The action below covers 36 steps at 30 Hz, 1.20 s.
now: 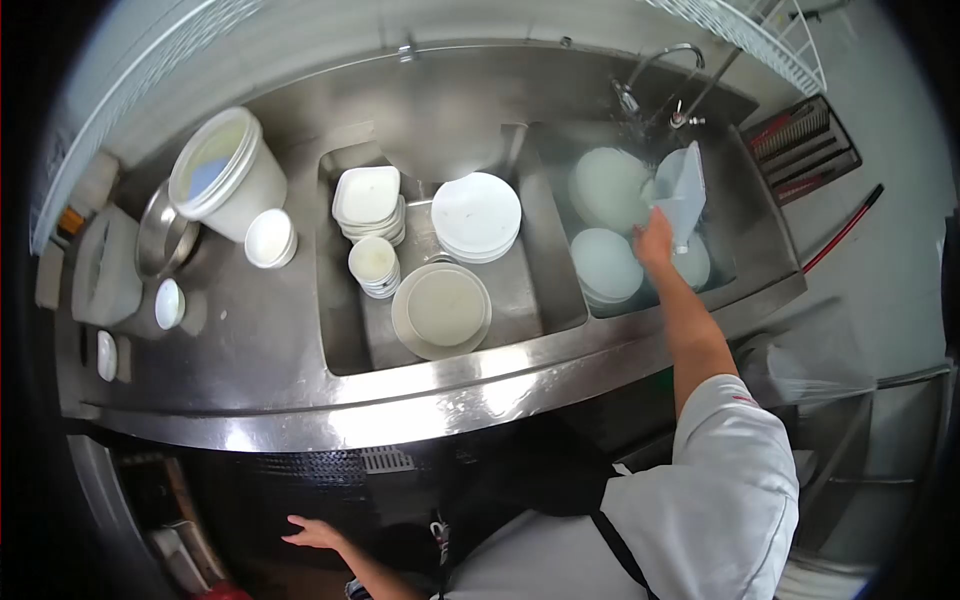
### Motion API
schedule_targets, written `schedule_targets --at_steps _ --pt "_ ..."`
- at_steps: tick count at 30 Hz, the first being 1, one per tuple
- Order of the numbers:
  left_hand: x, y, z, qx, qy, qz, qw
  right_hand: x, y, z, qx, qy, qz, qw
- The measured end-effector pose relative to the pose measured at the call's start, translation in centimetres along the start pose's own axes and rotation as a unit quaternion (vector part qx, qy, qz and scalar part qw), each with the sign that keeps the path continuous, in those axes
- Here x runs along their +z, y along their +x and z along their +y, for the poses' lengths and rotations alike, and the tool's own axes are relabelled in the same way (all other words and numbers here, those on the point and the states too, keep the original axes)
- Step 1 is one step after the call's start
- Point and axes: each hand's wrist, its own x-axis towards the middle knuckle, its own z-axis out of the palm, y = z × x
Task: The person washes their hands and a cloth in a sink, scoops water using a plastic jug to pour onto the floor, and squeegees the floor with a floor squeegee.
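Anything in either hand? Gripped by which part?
Right hand holds a translucent plastic container by its near edge, at the left in the picture; exact finger placement is unclear. Left hand holds nothing.

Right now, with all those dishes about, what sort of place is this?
Probably the washing-up area of a restaurant or canteen kitchen: there are two steel sink basins, a curved tap and stacks of white plates.
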Motion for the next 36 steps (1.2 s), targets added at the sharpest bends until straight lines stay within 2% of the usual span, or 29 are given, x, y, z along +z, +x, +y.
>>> schedule_targets --at_steps 1,4,7,10,12,13,16,19,25,26,28,29,33,36 --pt "-2.6 -2.1 6.3 0.040 -0.055 -0.009 0.998 1.8 0.0 0.3 -0.021 -0.011 0.000 1.000" --pt "-4.9 -6.4 16.8 0.201 -0.162 -0.044 0.965 4.3 0.4 0.0 -0.084 0.022 -0.100 0.991" --pt "-6.0 -12.6 26.8 0.313 -0.290 -0.128 0.895 0.6 0.6 -3.9 -0.093 0.054 -0.140 0.984" --pt "-5.3 -18.5 32.7 0.389 -0.291 -0.211 0.848 -2.7 3.6 -5.1 0.132 0.188 -0.215 0.949" --pt "-5.5 -23.0 36.0 0.420 -0.290 -0.282 0.812 -4.7 4.4 -3.9 0.316 0.359 -0.209 0.853" --pt "-5.3 -24.7 37.0 0.432 -0.289 -0.324 0.791 -5.2 4.4 -3.1 0.402 0.436 -0.198 0.781" --pt "-5.2 -28.5 39.1 0.510 -0.284 -0.382 0.716 -3.5 1.5 -1.3 0.404 0.601 -0.082 0.685" --pt "-4.7 -29.8 39.7 0.539 -0.263 -0.421 0.681 -7.7 -1.0 -0.2 0.421 0.663 -0.062 0.616" --pt "-1.3 -29.5 39.8 0.580 -0.296 -0.475 0.591 -17.0 -6.6 2.2 0.396 0.693 0.070 0.598" --pt "-1.3 -29.5 40.1 0.583 -0.294 -0.494 0.575 -18.7 -7.9 2.7 0.417 0.689 0.100 0.585" --pt "-1.2 -29.5 40.4 0.591 -0.293 -0.538 0.525 -22.2 -10.5 3.1 0.448 0.682 0.160 0.556" --pt "-1.1 -29.6 40.6 0.595 -0.293 -0.556 0.501 -24.2 -11.9 2.9 0.428 0.692 0.199 0.546" --pt "-0.8 -33.4 41.1 0.627 -0.270 -0.620 0.388 -28.3 -18.7 5.2 0.462 0.636 0.297 0.543" --pt "-3.8 -39.7 41.5 0.738 -0.190 -0.576 0.296 -28.5 -25.3 7.5 0.497 0.608 0.341 0.517"
